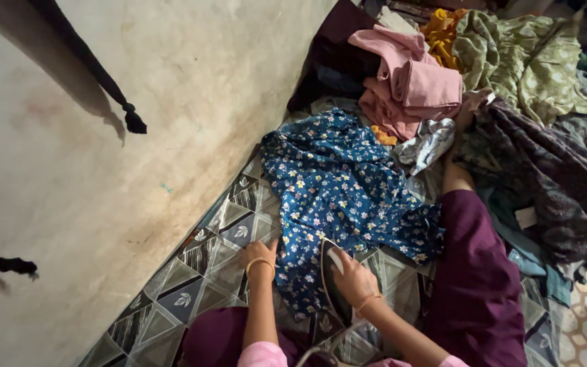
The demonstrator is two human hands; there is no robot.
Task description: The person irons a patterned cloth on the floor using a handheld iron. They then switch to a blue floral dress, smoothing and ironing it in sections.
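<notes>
Head view, looking down: we see the right hand (352,277) wrapped around the handle of a dark clothes iron (331,284), fingers closed tight on it, iron sole down on the blue floral garment (340,194). Left hand (260,255) lies flat, fingers spread and holding nothing, pressing the garment's left edge just beside the iron. Gold bangle on each wrist. The garment is spread crumpled over a patterned sheet (191,278) with grey and dark triangles, running from between the hands up toward the pile. A leg in maroon fabric (478,278) stretches along the garment's right side, touching it. Above the garment we see a heap of clothes: folded pink cloth (412,81) on top, green printed fabric (531,58) to its right, an orange-yellow piece (441,30) between them, dark patterned cloth (545,170) at right. A stained pale wall (103,136) fills the left side.
</notes>
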